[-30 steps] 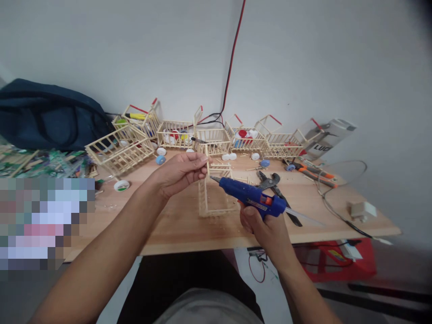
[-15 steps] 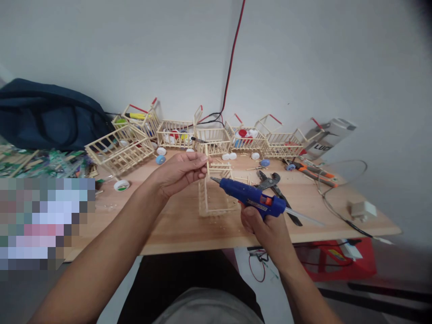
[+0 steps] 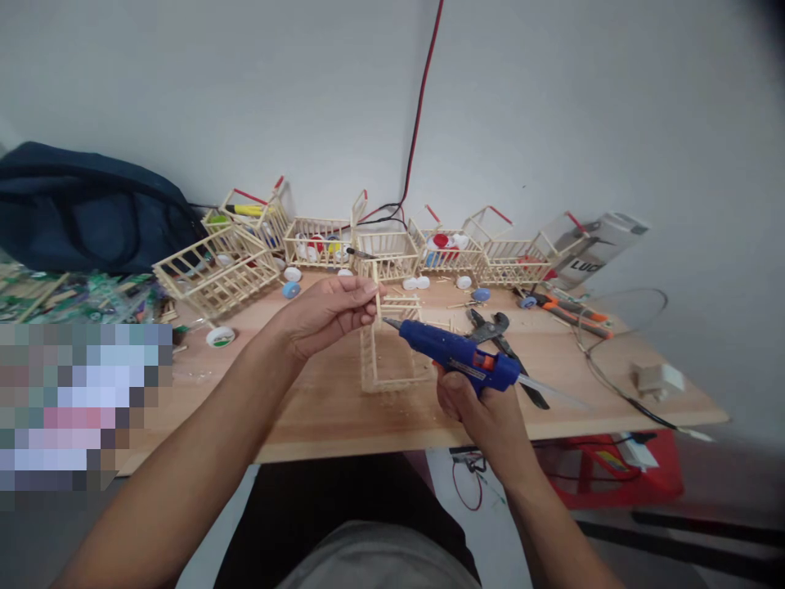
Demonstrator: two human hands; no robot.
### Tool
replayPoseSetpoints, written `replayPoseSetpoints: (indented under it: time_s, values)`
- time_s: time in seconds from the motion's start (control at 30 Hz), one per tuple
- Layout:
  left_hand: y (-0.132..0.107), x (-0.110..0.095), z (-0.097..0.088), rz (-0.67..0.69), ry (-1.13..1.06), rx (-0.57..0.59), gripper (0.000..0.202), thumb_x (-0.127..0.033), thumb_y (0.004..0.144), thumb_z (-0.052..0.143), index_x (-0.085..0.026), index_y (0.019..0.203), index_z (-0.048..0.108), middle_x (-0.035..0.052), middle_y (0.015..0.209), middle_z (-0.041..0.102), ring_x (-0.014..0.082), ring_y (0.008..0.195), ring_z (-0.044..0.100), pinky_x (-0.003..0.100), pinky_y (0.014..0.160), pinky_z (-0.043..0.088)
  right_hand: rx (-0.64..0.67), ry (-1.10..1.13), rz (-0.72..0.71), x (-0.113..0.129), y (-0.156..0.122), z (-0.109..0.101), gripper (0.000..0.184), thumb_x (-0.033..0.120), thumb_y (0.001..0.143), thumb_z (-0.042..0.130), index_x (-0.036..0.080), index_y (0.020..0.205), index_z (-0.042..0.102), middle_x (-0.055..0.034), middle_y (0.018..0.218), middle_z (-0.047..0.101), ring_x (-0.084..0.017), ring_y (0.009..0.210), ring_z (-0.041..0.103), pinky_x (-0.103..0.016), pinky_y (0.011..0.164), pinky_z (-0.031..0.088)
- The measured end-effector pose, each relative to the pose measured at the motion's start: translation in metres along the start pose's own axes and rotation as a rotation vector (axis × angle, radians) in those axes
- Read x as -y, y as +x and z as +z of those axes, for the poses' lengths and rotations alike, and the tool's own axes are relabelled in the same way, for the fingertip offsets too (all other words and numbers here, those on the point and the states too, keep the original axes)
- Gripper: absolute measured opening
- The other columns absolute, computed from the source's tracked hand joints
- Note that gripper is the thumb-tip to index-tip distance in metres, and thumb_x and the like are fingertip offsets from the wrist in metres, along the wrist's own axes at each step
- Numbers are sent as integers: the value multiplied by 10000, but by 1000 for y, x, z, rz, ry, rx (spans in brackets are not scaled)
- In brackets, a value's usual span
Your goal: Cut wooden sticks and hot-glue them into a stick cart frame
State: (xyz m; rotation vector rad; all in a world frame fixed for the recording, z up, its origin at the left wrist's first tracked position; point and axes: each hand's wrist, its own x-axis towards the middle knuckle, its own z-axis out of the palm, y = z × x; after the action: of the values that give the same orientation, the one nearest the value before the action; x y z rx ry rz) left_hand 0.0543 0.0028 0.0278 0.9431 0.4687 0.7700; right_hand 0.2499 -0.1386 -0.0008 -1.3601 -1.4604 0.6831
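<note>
Pinched upright between the thumb and fingers of my left hand [image 3: 334, 315] is a thin wooden stick [image 3: 377, 298]. My right hand [image 3: 478, 409] grips a blue hot glue gun [image 3: 457, 353], a clear glue stick poking out of its rear. The gun's nozzle points left, close to the lower end of the stick; whether they touch I cannot tell. Below and behind lies a small open frame of wooden sticks [image 3: 401, 381] on the wooden table [image 3: 319, 417]. My left fingers and the gun partly cover that frame.
Several miniature stick carts [image 3: 386, 245] with red handles line the wall, some holding bottle caps. A larger stick basket [image 3: 221, 270] tilts at left. Dark pliers [image 3: 512, 352] lie behind the gun, orange-handled pliers [image 3: 576, 317] farther right, near a white adapter [image 3: 659, 380]. A blue bag [image 3: 91, 209] sits left.
The glue gun's nozzle is very slightly higher against the stick. Both hands keep the same hold, and the other things have not visibly moved.
</note>
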Motion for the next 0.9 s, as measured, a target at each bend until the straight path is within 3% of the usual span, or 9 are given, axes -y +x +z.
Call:
replayPoseSetpoints:
  time_s: [0.23,0.33,0.47,0.6,0.67,0.77,0.9]
  values:
    - [1,-1,1,8,-29,-29,177,-174,704,824,-57,731,693,24,659,637,50,584,578,131,576,498,-23,-5,-34,-6,-5,1,271,428,908,545,198,765,559,57,508,427,-97,450,370,-250,455,300]
    - [2,-1,2,20,-40,-56,111,-128,747,778,-55,739,696,26,650,642,56,585,595,131,582,518,12,15,-29,-3,-5,0,304,437,905,551,200,715,538,56,490,422,-97,441,369,-253,454,291]
    - [2,-2,2,55,-74,-111,81,-80,802,708,-65,728,679,29,654,647,55,579,603,129,588,530,73,196,19,5,-2,-2,366,487,909,516,206,675,497,50,488,422,-97,428,372,-250,434,285]
    - [2,-9,1,162,-158,-185,64,-52,837,654,-63,783,685,25,691,635,50,600,601,120,585,522,-118,280,-31,6,7,-12,360,546,914,466,211,791,522,27,572,505,-115,460,433,-258,458,353]
    - [2,-12,1,215,-197,-195,86,-51,852,634,-66,786,688,16,682,620,43,597,588,113,565,508,-264,129,-82,5,12,-23,367,579,889,491,216,857,537,-3,690,569,-134,524,495,-278,507,406]
    - [1,-15,1,268,-211,-158,53,-81,822,685,-88,770,685,7,710,622,45,602,568,126,532,487,-415,-328,-110,-2,17,-49,346,540,838,581,225,978,561,-41,842,624,-185,649,576,-324,601,457]
    - [-1,-16,2,258,-110,-145,154,-183,698,828,-112,761,706,1,709,631,60,610,562,148,530,477,-324,-851,-154,-28,19,-98,258,416,856,536,212,1013,560,-110,994,628,-276,904,610,-399,765,486]
